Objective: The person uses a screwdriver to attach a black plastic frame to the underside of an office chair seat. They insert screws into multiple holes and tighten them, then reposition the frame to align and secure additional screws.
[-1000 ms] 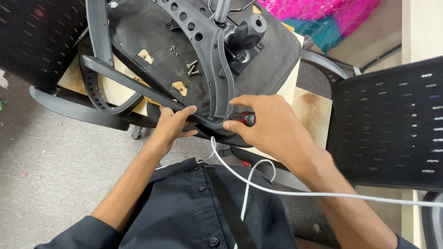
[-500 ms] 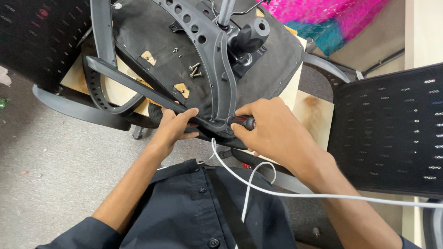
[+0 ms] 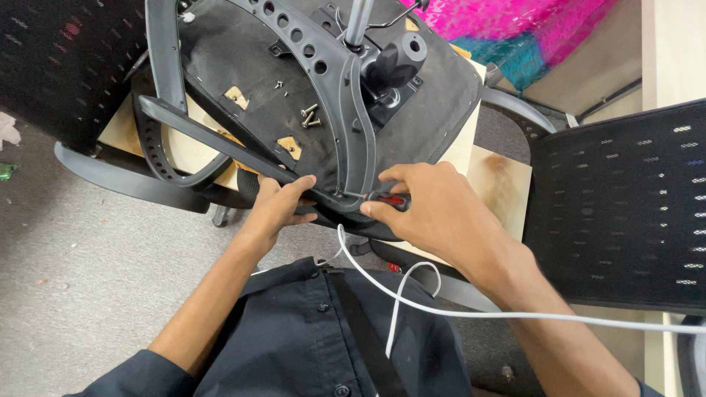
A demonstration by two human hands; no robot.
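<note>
Right hand [image 3: 441, 209] at centre frame, fingers wrapped round a red-and-black screwdriver handle [image 3: 390, 200], its tip pointing left into the near edge of the upturned office chair seat [image 3: 250, 88]. Left hand [image 3: 278, 206] just beside it, fingers curled tight over that same near edge, gripping the seat where the grey plastic frame bar [image 3: 351, 110] comes down to meet it. The two hands sit close together, with the screwdriver tip between them.

The seat lies underside up across the upper middle of the frame, on a pale wooden board [image 3: 500, 176]. The perforated grey bar sweeps across the black fabric, and a black armrest [image 3: 184, 140] loops out to the left. A few loose screws [image 3: 309, 116] lie on the fabric, above the hands. The chair's black mechanism with its metal post [image 3: 386, 62] stands at top centre.

Below the hands, a white cable [image 3: 441, 309] crosses the dark shirt toward the right edge. A black mesh chair back [image 3: 625, 213] fills the right side; pink and teal material [image 3: 515, 29] shows at upper right.
</note>
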